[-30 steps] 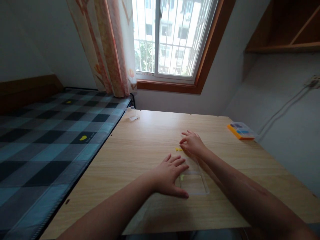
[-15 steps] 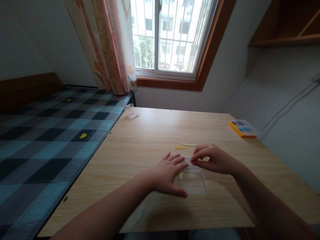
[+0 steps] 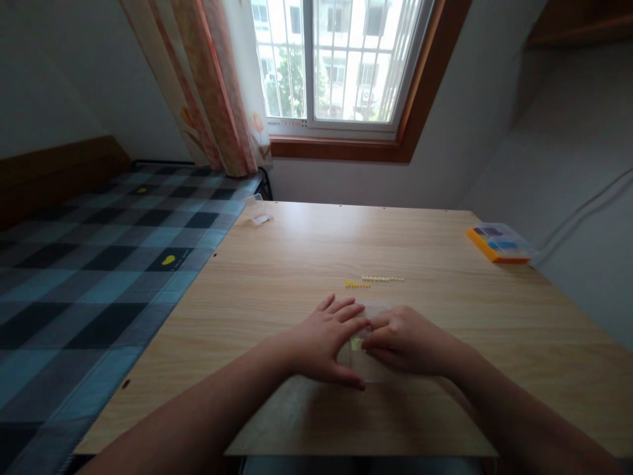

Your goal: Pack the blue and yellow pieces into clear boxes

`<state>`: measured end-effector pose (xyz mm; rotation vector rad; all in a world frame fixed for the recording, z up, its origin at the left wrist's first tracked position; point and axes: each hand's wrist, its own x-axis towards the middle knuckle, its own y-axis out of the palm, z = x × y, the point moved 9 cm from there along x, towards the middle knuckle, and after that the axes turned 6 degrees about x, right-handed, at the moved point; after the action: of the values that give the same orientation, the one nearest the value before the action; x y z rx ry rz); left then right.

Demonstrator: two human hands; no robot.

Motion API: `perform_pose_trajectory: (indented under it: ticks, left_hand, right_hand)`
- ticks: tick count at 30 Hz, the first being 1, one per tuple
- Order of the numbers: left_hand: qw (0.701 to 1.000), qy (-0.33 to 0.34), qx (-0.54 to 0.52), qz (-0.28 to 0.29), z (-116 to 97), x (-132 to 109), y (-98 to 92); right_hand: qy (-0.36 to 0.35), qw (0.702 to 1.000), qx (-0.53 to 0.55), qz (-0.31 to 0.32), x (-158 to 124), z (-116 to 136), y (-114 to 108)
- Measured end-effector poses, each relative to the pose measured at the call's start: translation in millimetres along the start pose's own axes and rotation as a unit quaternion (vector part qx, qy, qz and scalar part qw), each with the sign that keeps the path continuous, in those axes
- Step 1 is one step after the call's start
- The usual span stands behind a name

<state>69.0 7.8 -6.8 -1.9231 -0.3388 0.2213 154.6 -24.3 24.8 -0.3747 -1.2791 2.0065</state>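
Observation:
A clear plastic box [image 3: 359, 369] lies on the table in front of me, partly hidden by both hands. My left hand [image 3: 329, 340] rests at its left side, fingers spread, thumb toward the near edge. Inside the box lies a small pale yellow cluster [image 3: 356, 344]. My right hand [image 3: 408, 340] reaches over the box with thumb and fingers pinched together right beside that cluster; whatever is between the fingertips is too small to make out. Beyond the hands sit a short row of small yellow pieces [image 3: 357, 285] and a longer row of cream pieces [image 3: 383, 279].
The wooden table [image 3: 277, 264] stands against a bed with a checked cover [image 3: 109, 277] on the left. A small clear container [image 3: 258, 211] is at the far left corner. An orange-edged case [image 3: 502, 243] with a clear lid sits at the right edge.
My right hand has moved left and nearer, from the box's far right part to the pale yellow cluster. My left hand stays about where it was. The view has tilted slightly down.

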Motion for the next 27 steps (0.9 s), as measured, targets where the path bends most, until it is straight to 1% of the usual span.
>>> perform_pose_trajectory:
  ticks: [6, 9, 13, 18, 23, 27]
  left_hand:
    - [1.000, 0.005, 0.005, 0.004, -0.5, -0.2, 0.4]
    - [1.000, 0.005, 0.007, 0.002, 0.4, -0.2, 0.9]
    - [1.000, 0.008, 0.007, 0.000, 1.1, 0.2, 1.3]
    - [1.000, 0.008, 0.010, 0.001, 0.5, 0.4, 0.8]
    - [1.000, 0.007, 0.009, 0.001, 1.0, 0.2, 1.3]
    - [1.000, 0.010, 0.008, -0.002, 1.2, 0.2, 1.2]
  right_hand:
    - [-0.023, 0.999, 0.018, -0.038, 0.0, 3.4, -8.2]
    - [-0.023, 0.999, 0.019, -0.027, -1.1, 2.3, -8.7]
    - [-0.014, 1.000, 0.023, -0.004, -0.1, -0.3, -3.8]
    - [-0.013, 0.999, 0.033, -0.015, 2.8, 0.1, -1.7]
    - [-0.034, 0.998, 0.041, -0.030, 1.7, 3.5, -7.4]
    - [-0.039, 0.998, 0.040, -0.019, 0.2, 2.9, -6.3]
